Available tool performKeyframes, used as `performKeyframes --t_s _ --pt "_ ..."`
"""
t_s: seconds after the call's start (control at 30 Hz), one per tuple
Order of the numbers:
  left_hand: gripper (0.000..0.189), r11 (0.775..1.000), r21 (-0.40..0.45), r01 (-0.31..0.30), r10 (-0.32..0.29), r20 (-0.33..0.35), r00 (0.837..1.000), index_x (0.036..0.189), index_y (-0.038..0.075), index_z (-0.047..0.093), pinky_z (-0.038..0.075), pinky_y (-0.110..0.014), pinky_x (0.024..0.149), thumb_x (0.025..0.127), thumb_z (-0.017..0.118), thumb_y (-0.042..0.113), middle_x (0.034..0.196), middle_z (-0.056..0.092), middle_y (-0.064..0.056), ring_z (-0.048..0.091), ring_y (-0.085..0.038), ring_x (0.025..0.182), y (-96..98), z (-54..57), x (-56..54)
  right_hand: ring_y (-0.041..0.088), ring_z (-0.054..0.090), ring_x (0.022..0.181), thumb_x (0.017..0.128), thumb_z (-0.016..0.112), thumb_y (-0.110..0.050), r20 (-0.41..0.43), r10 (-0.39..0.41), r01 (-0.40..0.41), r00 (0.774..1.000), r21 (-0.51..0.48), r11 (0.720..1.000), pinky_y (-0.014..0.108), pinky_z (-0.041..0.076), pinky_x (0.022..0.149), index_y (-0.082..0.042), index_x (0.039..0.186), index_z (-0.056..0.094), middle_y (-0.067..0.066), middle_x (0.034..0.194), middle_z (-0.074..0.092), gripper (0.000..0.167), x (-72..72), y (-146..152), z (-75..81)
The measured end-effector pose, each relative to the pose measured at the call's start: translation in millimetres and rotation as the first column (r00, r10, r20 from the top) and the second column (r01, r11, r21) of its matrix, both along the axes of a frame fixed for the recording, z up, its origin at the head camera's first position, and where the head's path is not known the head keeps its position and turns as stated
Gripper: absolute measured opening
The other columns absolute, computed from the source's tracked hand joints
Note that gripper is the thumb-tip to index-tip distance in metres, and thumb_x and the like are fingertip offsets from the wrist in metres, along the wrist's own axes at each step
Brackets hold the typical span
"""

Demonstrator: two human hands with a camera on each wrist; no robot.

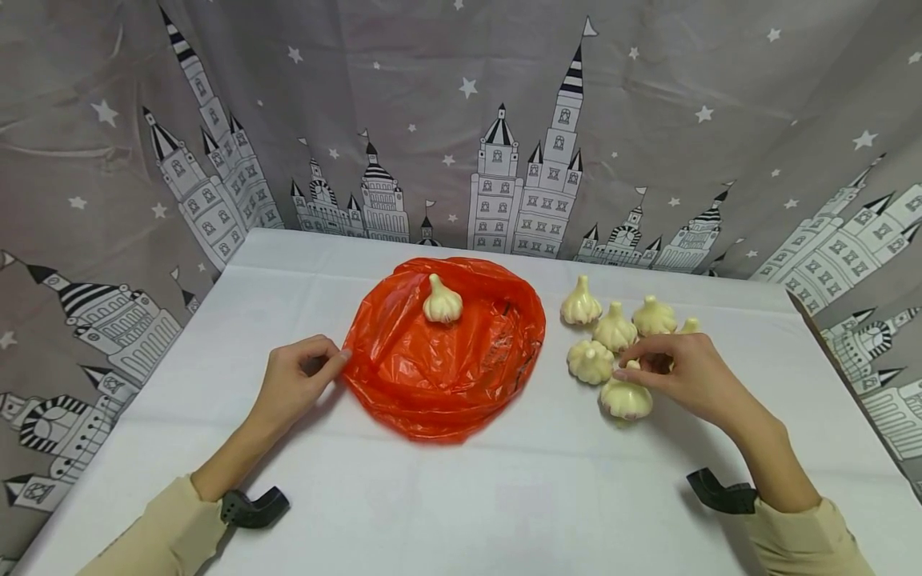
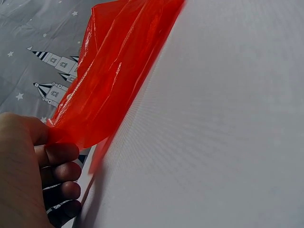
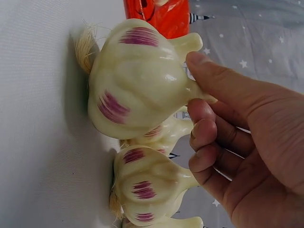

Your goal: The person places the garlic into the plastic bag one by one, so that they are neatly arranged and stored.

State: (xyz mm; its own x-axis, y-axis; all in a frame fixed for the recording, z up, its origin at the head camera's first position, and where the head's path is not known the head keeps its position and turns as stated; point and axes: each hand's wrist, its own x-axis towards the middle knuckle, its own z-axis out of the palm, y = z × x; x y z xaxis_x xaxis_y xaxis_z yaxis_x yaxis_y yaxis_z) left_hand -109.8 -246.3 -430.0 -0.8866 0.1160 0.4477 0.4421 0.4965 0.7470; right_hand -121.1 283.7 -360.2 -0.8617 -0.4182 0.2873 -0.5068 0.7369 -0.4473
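A red plastic bag lies spread on the table with its mouth open upward, and one garlic bulb sits inside near its back. My left hand pinches the bag's left rim between thumb and index finger; the left wrist view shows the thin red film drawn out from the fingertips. On the right, my right hand pinches the stem of a garlic bulb with purple streaks and tan root hairs. That bulb is the nearest one of a cluster.
Several more garlic bulbs stand close together behind and left of my right hand, among them one at the back and one at the left. A white cloth covers the table. Behind it hangs a grey curtain printed with castles and stars.
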Motion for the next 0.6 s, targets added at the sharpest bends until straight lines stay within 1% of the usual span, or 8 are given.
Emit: performKeyframes --t_s 0.13,0.27,0.47,0.6 --pt "0.025 1.000 0.000 -0.002 0.002 0.006 1.000 0.077 0.018 0.071 0.047 -0.016 0.067 0.095 0.074 0.000 0.075 0.067 0.002 0.056 -0.009 0.069 0.2 0.4 0.2 0.000 0.051 0.063 0.080 0.092 -0.018 -0.016 -0.001 0.001 1.000 0.011 1.000 0.018 0.041 0.060 -0.027 0.084 0.077 -0.017 0.068 0.056 0.018 -0.2 1 -0.3" --pt "0.025 1.000 -0.007 -0.004 0.004 0.006 1.000 0.077 0.018 0.071 0.047 -0.016 0.066 0.094 0.074 0.000 0.075 0.067 0.002 0.056 -0.008 0.068 -0.2 -0.7 -0.6 0.000 0.051 0.063 0.081 0.092 -0.019 0.000 0.004 -0.004 1.000 0.009 1.000 0.018 0.041 0.060 -0.028 0.083 0.076 -0.017 0.068 0.055 0.018 1.1 1 1.8" --pt "0.025 1.000 -0.010 -0.003 0.003 -0.009 1.000 0.076 0.017 0.071 0.046 -0.016 0.064 0.093 0.075 -0.002 0.074 0.067 0.001 0.055 -0.008 0.067 -1.4 -4.3 -2.7 0.001 0.051 0.063 0.082 0.092 -0.023 -0.001 -0.012 0.012 1.000 0.005 1.000 0.018 0.040 0.060 -0.030 0.084 0.075 -0.017 0.067 0.055 0.019 4.7 0 11.2" --pt "0.026 1.000 -0.010 -0.007 0.007 -0.010 1.000 0.076 0.017 0.071 0.046 -0.016 0.065 0.093 0.075 -0.002 0.074 0.067 0.002 0.055 -0.008 0.067 -1.7 -4.7 -3.3 0.003 0.052 0.062 0.082 0.092 -0.024 0.002 -0.026 0.026 1.000 0.001 1.000 0.019 0.040 0.059 -0.031 0.084 0.074 -0.015 0.067 0.055 0.019 7.3 -1 17.8"
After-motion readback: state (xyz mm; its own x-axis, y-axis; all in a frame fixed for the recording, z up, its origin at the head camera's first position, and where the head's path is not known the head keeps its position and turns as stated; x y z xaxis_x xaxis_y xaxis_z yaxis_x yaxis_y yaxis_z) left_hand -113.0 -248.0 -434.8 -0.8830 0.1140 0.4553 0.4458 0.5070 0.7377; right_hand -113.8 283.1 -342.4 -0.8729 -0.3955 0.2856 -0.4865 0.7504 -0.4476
